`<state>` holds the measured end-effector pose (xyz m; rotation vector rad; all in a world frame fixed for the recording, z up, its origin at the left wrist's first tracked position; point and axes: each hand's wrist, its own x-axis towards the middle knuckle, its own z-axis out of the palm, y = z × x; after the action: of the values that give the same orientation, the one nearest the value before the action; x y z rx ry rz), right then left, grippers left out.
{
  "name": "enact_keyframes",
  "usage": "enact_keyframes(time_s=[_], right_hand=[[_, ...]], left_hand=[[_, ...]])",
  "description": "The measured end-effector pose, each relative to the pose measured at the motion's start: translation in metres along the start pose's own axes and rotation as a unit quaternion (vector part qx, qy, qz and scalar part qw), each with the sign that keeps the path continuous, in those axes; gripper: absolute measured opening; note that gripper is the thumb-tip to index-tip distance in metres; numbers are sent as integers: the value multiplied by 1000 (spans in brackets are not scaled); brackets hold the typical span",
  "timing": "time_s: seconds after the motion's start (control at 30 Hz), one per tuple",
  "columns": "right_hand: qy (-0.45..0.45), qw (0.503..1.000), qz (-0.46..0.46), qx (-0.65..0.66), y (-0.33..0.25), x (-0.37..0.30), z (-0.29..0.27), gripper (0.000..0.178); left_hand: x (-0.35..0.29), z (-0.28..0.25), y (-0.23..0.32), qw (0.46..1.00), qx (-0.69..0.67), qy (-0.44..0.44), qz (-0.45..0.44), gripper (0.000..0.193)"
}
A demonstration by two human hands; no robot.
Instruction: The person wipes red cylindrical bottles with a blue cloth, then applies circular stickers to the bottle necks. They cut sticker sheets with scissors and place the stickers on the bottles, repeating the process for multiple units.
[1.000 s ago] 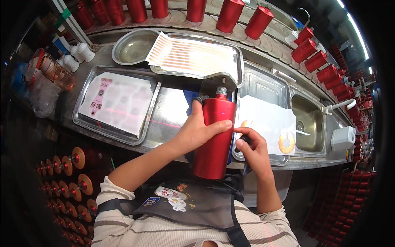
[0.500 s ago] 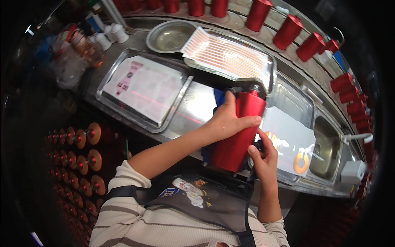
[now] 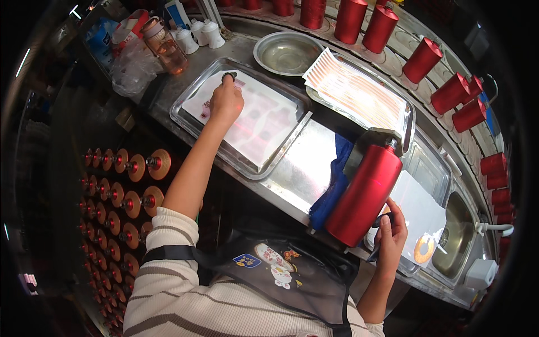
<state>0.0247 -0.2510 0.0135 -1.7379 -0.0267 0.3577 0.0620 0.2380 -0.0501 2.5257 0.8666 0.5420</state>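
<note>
A red metal bottle point(image 3: 365, 196) with a narrow threaded neck lies tilted on a fixture at the counter's front, its neck against a metal bracket point(image 3: 377, 136). My right hand point(image 3: 391, 238) is beside its lower end, thumb and fingers closed on a small dark thing I cannot name. My left hand point(image 3: 225, 106) reaches over a metal tray point(image 3: 185, 119), fingers pinched at the far edge of a white sheet point(image 3: 268, 121) with faint pink print. A small dark green thing shows at those fingertips; its kind is unclear. A blue cloth point(image 3: 335, 182) lies left of the bottle.
Striped sheets point(image 3: 356, 90) fill a second tray, near a round metal bowl point(image 3: 289, 53). Red bottles point(image 3: 422, 60) line the curved conveyor behind. A sink point(image 3: 456, 236) is at right; racked bottles point(image 3: 135, 167) stand lower left. A pinkish drink bottle point(image 3: 164, 46) stands far left.
My left hand has let go of the red bottle and moved left to the sheet in the tray. The bottle stays on the fixture, my right hand by its lower end. The view has shifted.
</note>
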Motion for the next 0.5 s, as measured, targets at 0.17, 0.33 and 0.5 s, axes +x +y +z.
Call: enact_keyframes(time_s=[0.17,0.33,0.5], right_hand=[[7,1000,-24,-8,8,5,3,47],[23,1000,-7,-15,8,4,2,46],[5,1000,9,-11,0,5,4,48]], left_hand=[[-2,13,19,997,54,-48,21,31],[-60,-5,32,982,-146,-112,51,18],[-32,-30,-16,996,-7,49,-71,25]])
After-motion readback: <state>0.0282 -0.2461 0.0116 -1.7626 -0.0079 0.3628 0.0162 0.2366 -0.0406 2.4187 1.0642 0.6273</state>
